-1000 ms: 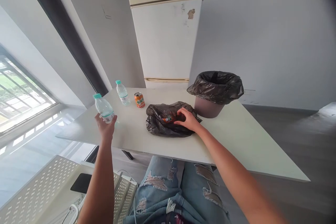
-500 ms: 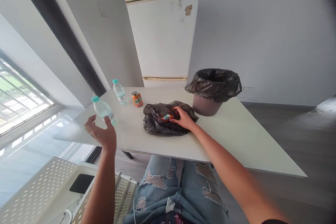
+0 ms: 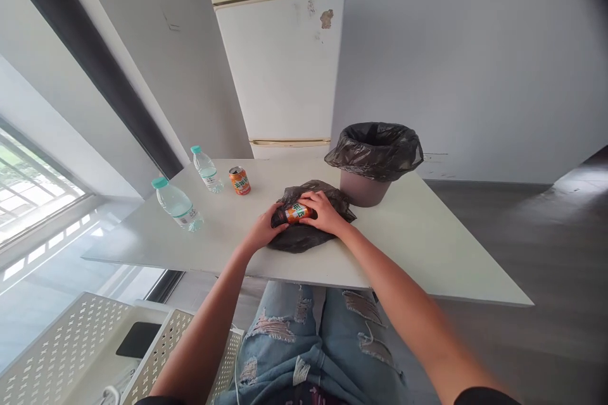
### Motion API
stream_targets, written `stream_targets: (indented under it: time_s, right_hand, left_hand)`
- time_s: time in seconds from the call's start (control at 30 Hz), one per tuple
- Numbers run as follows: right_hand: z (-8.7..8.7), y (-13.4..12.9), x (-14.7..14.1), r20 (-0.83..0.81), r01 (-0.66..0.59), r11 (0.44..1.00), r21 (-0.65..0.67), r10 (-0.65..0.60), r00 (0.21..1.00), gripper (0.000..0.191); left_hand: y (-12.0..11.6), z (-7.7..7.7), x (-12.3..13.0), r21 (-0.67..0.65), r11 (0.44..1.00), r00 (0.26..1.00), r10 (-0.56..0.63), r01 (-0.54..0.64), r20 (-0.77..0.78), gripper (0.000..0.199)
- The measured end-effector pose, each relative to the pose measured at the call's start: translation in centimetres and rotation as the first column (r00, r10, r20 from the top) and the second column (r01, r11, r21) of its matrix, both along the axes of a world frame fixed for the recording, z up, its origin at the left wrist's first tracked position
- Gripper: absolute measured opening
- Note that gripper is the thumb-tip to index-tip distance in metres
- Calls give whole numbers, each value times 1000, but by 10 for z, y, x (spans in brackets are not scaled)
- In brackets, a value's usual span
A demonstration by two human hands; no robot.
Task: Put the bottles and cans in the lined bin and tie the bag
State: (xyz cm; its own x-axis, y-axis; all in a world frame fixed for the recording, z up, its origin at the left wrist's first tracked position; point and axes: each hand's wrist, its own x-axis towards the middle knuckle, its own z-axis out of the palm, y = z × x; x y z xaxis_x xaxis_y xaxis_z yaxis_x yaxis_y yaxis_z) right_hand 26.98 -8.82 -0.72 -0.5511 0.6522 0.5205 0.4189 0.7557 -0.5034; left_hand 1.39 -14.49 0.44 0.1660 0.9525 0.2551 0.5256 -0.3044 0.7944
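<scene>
An orange-labelled drink container [image 3: 297, 212] lies on its side on a crumpled black plastic bag [image 3: 304, 239]; its ends look dark, and I cannot tell whether it is a can or a bottle. My left hand [image 3: 265, 228] is curled round its left end, at the bag's edge. From the other side my right hand [image 3: 327, 214] grips the right end, fingers over the top and thumb below. Part of the bag is hidden beneath both hands.
On the white table [image 3: 427, 247] stand an upright orange can [image 3: 240, 181] and two clear bottles, one nearer [image 3: 177, 204] and one farther [image 3: 207, 171]. A bin [image 3: 363, 188] lined with black plastic is behind the bag. A fridge [image 3: 285, 69] rises beyond; a perforated crate [image 3: 61, 342] is lower left.
My left hand has come right from beside the nearer bottle onto the drink container. More of the orange label shows now, and the bag is bunched differently. The view has shifted slightly.
</scene>
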Motion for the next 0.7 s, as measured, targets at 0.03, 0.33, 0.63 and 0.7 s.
stream_targets:
  time_s: [0.03, 0.33, 0.63, 0.7]
  right_hand:
    - [-1, 2, 1, 29, 24, 999, -33, -23, 999, 61]
    - [13, 5, 23, -423, -108, 926, -363, -61, 904, 65]
    - [24, -11, 17, -592, -420, 793, -442, 93, 800, 66]
    - [26, -15, 13, -567, -452, 775, -441, 150, 810, 68]
  left_hand:
    - [-2, -3, -3, -4, 1000, 1000, -24, 24, 4, 67]
    - [3, -10, -3, 80, 995, 999, 52, -52, 1, 27]
    - [-67, 76, 33, 502, 865, 955, 142, 7, -258, 67]
    - [-72, 83, 44, 426, 897, 896, 91, 115, -434, 71]
